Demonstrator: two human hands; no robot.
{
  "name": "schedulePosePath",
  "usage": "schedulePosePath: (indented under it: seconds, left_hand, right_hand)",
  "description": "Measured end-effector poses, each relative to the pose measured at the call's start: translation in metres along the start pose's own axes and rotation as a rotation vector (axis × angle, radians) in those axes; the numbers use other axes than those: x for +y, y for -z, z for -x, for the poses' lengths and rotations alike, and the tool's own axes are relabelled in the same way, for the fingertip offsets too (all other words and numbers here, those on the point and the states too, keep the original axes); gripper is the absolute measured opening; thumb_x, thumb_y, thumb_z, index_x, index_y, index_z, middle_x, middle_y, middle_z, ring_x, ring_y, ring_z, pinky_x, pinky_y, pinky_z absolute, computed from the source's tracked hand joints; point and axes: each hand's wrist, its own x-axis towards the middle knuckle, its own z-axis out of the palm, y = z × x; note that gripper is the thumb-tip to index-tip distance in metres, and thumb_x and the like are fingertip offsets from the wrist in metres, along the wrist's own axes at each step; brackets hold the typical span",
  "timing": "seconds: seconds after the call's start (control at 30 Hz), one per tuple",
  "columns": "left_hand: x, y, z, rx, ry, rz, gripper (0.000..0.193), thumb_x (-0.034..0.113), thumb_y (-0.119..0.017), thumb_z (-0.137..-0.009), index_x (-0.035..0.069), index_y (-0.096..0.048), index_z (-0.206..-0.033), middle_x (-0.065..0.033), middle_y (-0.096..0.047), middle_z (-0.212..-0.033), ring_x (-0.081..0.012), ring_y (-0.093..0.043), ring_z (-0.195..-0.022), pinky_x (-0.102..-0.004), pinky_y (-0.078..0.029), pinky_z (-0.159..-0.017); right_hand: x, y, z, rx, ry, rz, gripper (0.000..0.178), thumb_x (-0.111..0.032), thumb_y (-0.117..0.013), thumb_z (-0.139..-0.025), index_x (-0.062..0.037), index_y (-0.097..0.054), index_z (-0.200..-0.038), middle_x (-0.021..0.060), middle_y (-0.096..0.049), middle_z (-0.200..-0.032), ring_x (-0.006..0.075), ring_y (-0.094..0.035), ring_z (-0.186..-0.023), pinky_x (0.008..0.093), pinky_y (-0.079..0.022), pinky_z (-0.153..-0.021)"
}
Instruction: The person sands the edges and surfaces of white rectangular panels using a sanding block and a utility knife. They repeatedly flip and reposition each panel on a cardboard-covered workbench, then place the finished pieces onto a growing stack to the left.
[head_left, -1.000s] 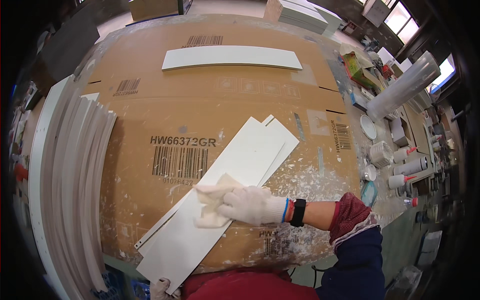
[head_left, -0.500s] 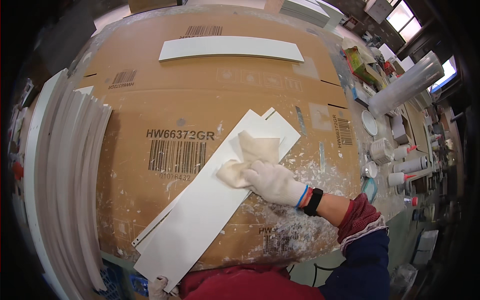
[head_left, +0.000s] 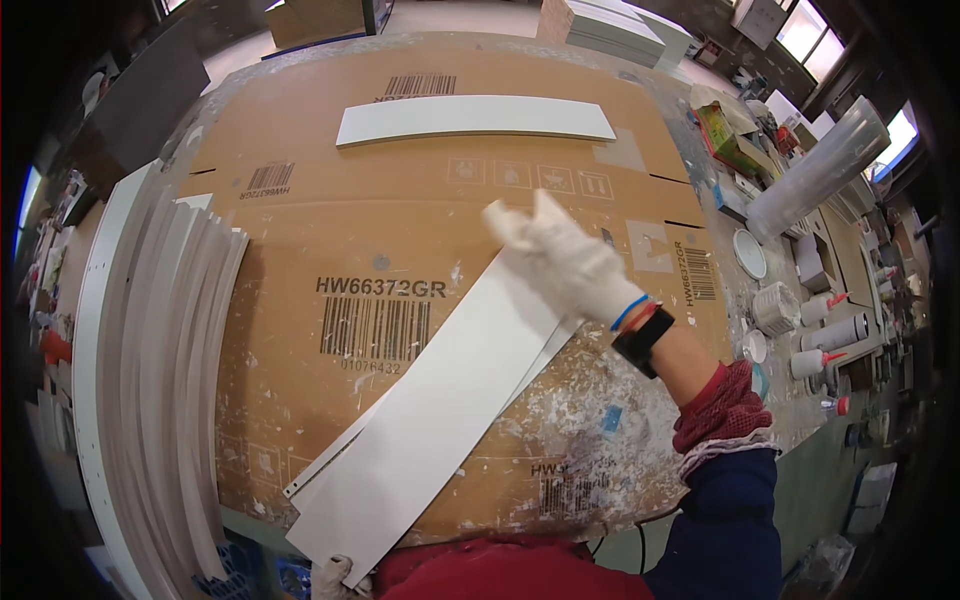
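Left of the left hand stood a stack of long, thin white boards (head_left: 170, 380), on edge and seen as bent strips. The left hand (head_left: 333, 577), in a pale knit glove, was clamped on the near end of a smooth, flat white board (head_left: 430, 410), which ran slantwise from it to beneath the right hand. A second board (head_left: 335, 450), grooved along one edge, lay partly under the first. Around both hands spread brown cardboard (head_left: 290, 225), printed and flecked with white, over the bench (head_left: 670, 110). Beyond the hands lay a separate white panel (head_left: 475, 118). The right hand (head_left: 570, 250), gloved and blurred, was closed on a soft, bunched beige cloth (head_left: 507, 222) at the board's far end; contact with the board could not be told. Right of that hand were a clear cylindrical roll (head_left: 820, 170) and white plastic bottles (head_left: 808, 363) with red tips.

Half a second earlier the cloth had lain spread on the board; now it was bunched and farther along, while the left hand kept its hold.
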Motion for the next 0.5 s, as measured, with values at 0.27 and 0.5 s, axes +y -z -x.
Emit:
schedulePosePath:
  seconds: [0.27,0.5]
  left_hand:
    - [0.001,-0.006,0.003,0.041,0.025,0.109,0.032,0.035,-0.066,-0.085,0.006,-0.061,-0.098,-0.0059,-0.063,-0.074,-0.0142,-0.055,-0.054,-0.0258,-0.042,-0.046]
    - [-0.006,-0.001,-0.003,0.015,0.026,0.15,0.029,0.029,-0.065,-0.087,0.004,-0.059,-0.1,-0.0094,-0.064,-0.076,-0.0168,-0.057,-0.055,-0.0271,-0.044,-0.046]
  right_hand:
    - [-0.045,-0.067,-0.005,0.082,0.327,-0.127,0.048,-0.014,-0.053,-0.086,-0.0183,-0.044,-0.132,0.0093,-0.056,-0.104,0.0258,-0.062,-0.082,0.036,-0.049,-0.069]
    - [0.1,-0.007,-0.007,0.05,-0.531,0.111,0.05,-0.021,-0.052,-0.09,-0.0129,-0.039,-0.138,0.0157,-0.057,-0.114,0.035,-0.06,-0.098,0.0437,-0.048,-0.084]
